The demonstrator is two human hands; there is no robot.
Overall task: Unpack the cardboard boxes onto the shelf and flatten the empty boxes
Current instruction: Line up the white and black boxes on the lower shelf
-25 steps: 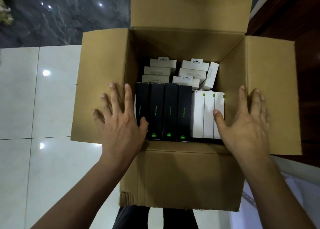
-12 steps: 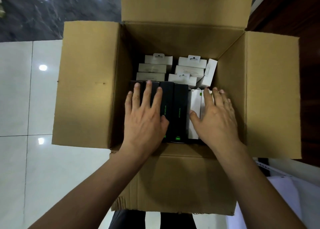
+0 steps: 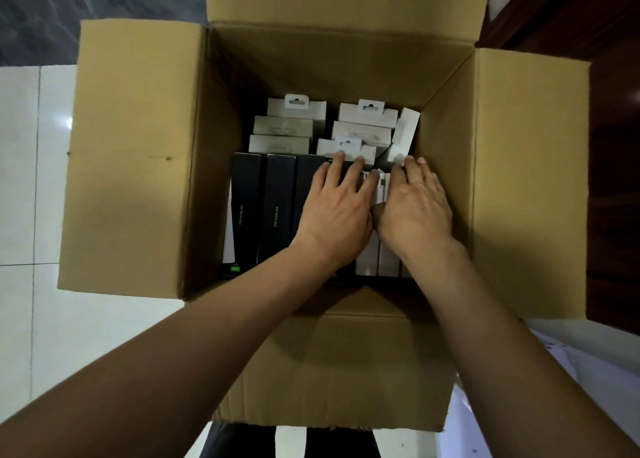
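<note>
An open brown cardboard box [image 3: 138,152] stands on the floor with all flaps spread. Inside lie several long black product boxes [image 3: 278,208] at the left, long white boxes [image 3: 377,260] at the right, and small white hang-tab boxes [image 3: 294,111] stacked at the back. My left hand [image 3: 337,211] lies flat, fingers straight, over the rightmost black boxes. My right hand [image 3: 415,208] rests flat on the white boxes, thumb touching the left hand. Neither hand grips anything that I can see.
White floor tiles [image 3: 27,180] lie to the left, dark marble floor [image 3: 86,3] at the back left. Dark wooden furniture [image 3: 613,145] stands at the right. A white sheet-like thing [image 3: 571,371] lies at the lower right.
Both hands left the side flaps and went down into the box, then shifted right. The left hand moved from the left black boxes to the right ones beside the right hand.
</note>
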